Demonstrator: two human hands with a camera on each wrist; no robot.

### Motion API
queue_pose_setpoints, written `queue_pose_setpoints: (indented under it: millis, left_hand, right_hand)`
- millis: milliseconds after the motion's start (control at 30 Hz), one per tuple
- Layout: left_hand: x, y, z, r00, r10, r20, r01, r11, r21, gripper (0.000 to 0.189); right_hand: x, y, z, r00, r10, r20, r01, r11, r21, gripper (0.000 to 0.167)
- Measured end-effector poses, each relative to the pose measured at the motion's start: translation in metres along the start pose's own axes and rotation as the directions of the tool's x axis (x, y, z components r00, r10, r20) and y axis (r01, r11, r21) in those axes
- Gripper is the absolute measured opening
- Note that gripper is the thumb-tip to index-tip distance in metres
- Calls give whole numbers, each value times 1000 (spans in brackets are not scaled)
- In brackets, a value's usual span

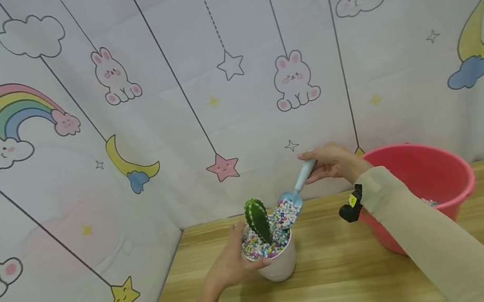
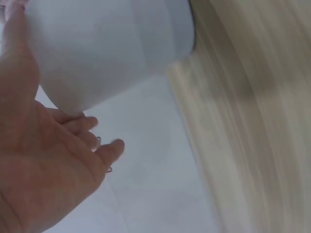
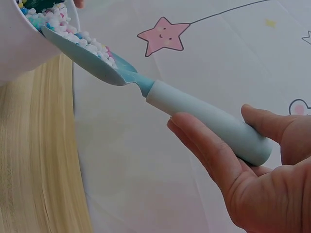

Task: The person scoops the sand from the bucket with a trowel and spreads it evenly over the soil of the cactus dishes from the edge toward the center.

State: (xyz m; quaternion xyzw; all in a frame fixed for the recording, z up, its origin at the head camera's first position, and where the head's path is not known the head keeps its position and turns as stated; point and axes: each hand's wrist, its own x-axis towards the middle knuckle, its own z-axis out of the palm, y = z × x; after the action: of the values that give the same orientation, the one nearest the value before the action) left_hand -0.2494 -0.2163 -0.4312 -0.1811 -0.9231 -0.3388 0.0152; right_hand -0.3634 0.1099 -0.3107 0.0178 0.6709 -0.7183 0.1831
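Observation:
A white flowerpot (image 1: 278, 267) stands on the table, holding a green cactus (image 1: 257, 218) amid small multicoloured pebbles (image 1: 267, 247). My left hand (image 1: 232, 264) holds the pot from its left side, thumb at the front near the rim and fingers around the back. The left wrist view shows this hand's palm (image 2: 48, 170) against the pot's smooth wall (image 2: 112, 43). Between thumb and fingers, my right hand (image 3: 248, 174) grips the pale handle of a light-blue trowel (image 3: 209, 119). Pebbles, mostly white, fill its scoop (image 3: 87, 60), which tilts down with its tip at the pot's rim.
To the right on the wood-grain table (image 1: 341, 284) stands a large red basin (image 1: 417, 164), with some pebbles visible inside. My right forearm passes in front of it. A white cloth backdrop (image 1: 187, 112) with rainbows, rabbits and stars hangs behind and along the left.

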Motion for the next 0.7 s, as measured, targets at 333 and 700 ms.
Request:
queue_pose_setpoints:
  millis: [333,700]
  left_hand:
    - [2,-7,3,999,9,34,-8,999,-33,112]
    - [-8,11,17,996,-37,-77,36,999,-13,104]
  right_hand:
    - [-4,-4,-4,1000,0,9,0,1000,15,21]
    - [-13,-6,-7,1000,-14,-3,14,1000,-11,22]
